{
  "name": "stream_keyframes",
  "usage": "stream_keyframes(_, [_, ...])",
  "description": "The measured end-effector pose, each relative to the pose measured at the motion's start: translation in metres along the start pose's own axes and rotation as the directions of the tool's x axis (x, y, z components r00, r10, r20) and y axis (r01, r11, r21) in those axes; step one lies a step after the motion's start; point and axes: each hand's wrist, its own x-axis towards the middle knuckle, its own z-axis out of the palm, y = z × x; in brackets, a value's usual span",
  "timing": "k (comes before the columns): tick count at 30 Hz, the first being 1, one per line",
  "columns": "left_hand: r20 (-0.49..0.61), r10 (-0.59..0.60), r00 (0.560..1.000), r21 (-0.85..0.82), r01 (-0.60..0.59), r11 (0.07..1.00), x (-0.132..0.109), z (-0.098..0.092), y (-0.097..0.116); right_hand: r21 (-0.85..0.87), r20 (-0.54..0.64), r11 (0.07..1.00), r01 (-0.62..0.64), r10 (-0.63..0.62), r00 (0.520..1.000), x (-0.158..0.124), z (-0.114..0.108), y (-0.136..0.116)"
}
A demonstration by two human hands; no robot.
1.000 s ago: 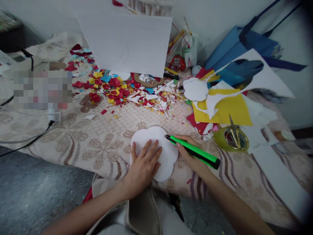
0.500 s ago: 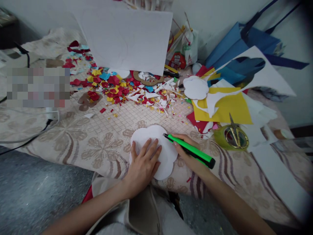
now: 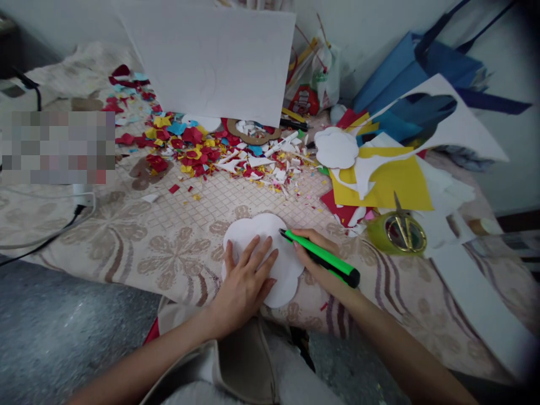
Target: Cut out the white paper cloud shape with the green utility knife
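A white scallop-edged paper cutout lies near the table's front edge. My left hand rests flat on it with the fingers spread, covering its left and middle part. In my right hand is a green and black utility knife, held like a pen with the fingers closed round its front end. The knife's tip points left and is over the upper right part of the cutout. Whether the blade touches the paper I cannot tell.
Behind lie many coloured paper scraps and a standing white sheet. To the right are a stack of white cutouts, yellow paper, scissors in a yellow-green round container, and a blue bag. Cables cross the left side.
The utility knife in my right hand has shifted slightly left over the cutout. My left hand stays on the paper. The whole view has moved a little.
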Motion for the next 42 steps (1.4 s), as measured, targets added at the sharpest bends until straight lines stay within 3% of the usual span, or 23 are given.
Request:
stream_keyframes(4, [0.038,0.059,0.998,-0.013,-0.059,0.998,-0.001,-0.003,-0.004,0.008,-0.023,1.0,-0.008,0.008,1.0,-0.002,0.0,0.008])
stream_keyframes(10, [0.047,0.015,0.999,0.0,-0.015,1.0,0.0,-0.001,0.002,0.034,-0.116,0.999,0.022,-0.018,0.993,-0.006,-0.006,0.006])
stream_keyframes(26, [0.035,-0.024,0.999,0.024,0.023,0.999,0.001,0.001,0.008,0.032,-0.074,0.999,-0.02,0.023,0.997,-0.005,-0.002,-0.001])
stream_keyframes(33, [0.028,-0.042,0.999,0.02,0.042,0.999,0.001,0.002,0.009,0.0,-0.076,0.995,0.1,-0.1,0.992,-0.004,-0.002,-0.003])
stream_keyframes(37, [0.036,-0.037,0.999,0.021,0.036,0.999,0.0,0.001,0.009,0.094,-0.093,0.996,-0.013,0.021,0.995,-0.003,-0.014,0.008])
stream_keyframes(42, [0.035,-0.039,0.999,0.017,0.038,0.999,0.0,0.001,0.008,0.171,0.009,0.983,-0.066,0.065,0.998,0.0,-0.028,0.024])
